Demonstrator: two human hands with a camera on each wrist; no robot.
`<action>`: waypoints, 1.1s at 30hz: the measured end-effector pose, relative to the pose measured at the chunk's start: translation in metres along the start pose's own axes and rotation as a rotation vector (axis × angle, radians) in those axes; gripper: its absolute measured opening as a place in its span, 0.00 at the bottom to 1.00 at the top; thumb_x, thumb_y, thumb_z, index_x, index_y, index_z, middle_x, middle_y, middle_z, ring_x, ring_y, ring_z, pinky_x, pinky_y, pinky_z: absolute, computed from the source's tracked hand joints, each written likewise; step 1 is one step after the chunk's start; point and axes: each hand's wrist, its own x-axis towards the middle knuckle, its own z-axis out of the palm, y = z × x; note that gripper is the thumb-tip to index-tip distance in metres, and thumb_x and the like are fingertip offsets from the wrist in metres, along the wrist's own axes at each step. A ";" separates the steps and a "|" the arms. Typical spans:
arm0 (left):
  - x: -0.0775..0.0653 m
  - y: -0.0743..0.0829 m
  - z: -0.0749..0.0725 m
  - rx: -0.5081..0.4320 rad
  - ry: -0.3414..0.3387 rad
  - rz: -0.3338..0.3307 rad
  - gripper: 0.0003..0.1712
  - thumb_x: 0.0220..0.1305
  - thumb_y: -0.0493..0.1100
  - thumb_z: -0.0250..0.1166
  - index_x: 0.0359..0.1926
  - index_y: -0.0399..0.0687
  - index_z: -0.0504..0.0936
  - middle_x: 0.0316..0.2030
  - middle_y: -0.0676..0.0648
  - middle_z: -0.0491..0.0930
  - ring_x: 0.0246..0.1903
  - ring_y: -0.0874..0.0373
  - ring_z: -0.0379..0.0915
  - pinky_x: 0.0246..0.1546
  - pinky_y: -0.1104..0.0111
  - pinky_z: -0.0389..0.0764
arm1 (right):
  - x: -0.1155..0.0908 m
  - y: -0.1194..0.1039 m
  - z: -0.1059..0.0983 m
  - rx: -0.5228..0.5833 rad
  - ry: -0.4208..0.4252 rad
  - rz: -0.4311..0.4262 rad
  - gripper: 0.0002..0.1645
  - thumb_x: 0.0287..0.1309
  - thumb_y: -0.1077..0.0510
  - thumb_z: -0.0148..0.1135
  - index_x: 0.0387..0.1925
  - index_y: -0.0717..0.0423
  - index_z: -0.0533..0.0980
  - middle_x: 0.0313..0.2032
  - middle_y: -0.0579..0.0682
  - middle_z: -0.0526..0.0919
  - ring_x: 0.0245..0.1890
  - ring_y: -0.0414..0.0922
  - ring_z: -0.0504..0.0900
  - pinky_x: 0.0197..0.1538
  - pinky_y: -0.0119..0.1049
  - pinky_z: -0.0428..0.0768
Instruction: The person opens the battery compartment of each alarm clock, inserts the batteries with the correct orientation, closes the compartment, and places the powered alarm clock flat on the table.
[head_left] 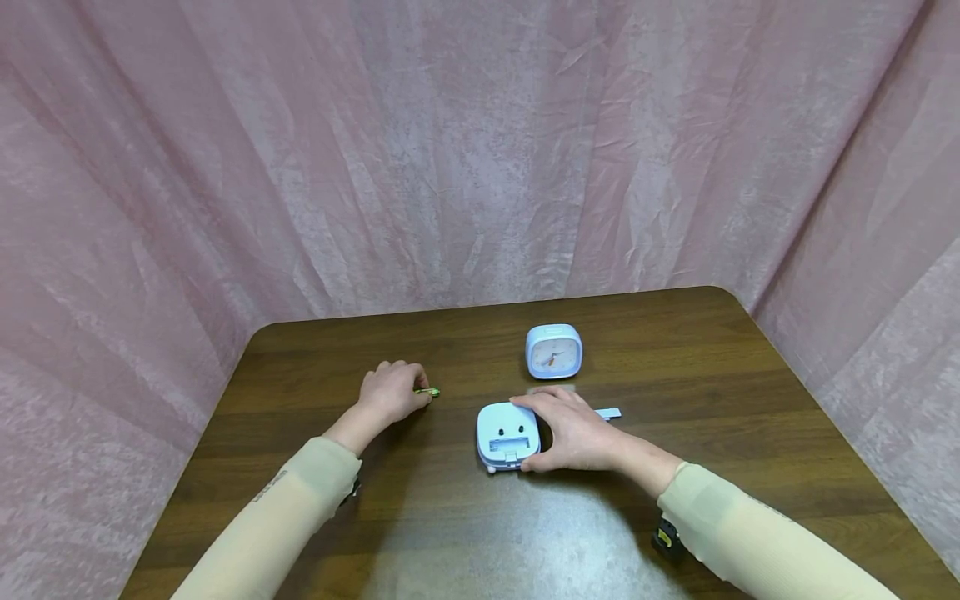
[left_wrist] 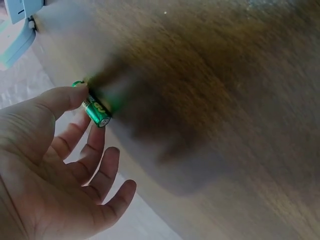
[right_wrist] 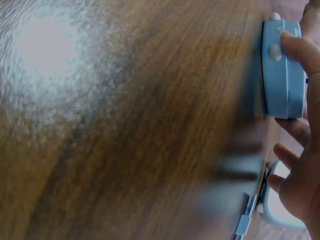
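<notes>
Pale sleeves [head_left: 277, 525] are reaching in from seven and five o'clock over a brown wooden table [head_left: 465, 542], whose far edge is running along twelve o'clock before a pink curtain [head_left: 480, 150]. Wood grain is stretching between the left hand [head_left: 386, 393] and the table's left edge, and more widely from the right hand [head_left: 573, 429] to the right edge. Thumb and fingertip of the left hand are pinching a green battery [left_wrist: 98, 114], one end projecting toward five o'clock in the left-wrist view; the other fingers are spreading loosely. Right thumb and forefinger are gripping opposite edges of a pale-blue clock [head_left: 508, 437], its battery compartment facing up. From this clock, the battery is sitting at ten o'clock, a second clock [head_left: 553, 357] is standing at one, and a pale-blue strip [head_left: 611, 413] is lying near three.
</notes>
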 end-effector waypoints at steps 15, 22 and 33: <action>0.007 0.000 0.007 -0.030 0.066 0.157 0.11 0.65 0.49 0.73 0.47 0.56 0.86 0.45 0.52 0.81 0.51 0.46 0.71 0.53 0.48 0.71 | 0.000 0.000 0.001 0.004 0.005 0.002 0.57 0.42 0.31 0.79 0.73 0.43 0.69 0.66 0.42 0.74 0.70 0.48 0.64 0.69 0.55 0.61; 0.008 0.001 0.006 -0.026 0.062 0.155 0.10 0.65 0.49 0.73 0.45 0.57 0.86 0.44 0.52 0.81 0.52 0.46 0.71 0.53 0.48 0.70 | 0.000 0.001 0.002 -0.004 0.008 0.005 0.57 0.42 0.31 0.79 0.73 0.43 0.69 0.66 0.41 0.74 0.69 0.47 0.64 0.69 0.54 0.61; 0.009 0.001 0.009 -0.031 0.048 0.142 0.07 0.66 0.49 0.71 0.45 0.59 0.87 0.46 0.53 0.82 0.51 0.47 0.71 0.55 0.47 0.69 | 0.000 0.001 0.001 0.002 -0.002 0.013 0.57 0.43 0.31 0.78 0.73 0.43 0.68 0.66 0.42 0.73 0.70 0.48 0.63 0.69 0.56 0.60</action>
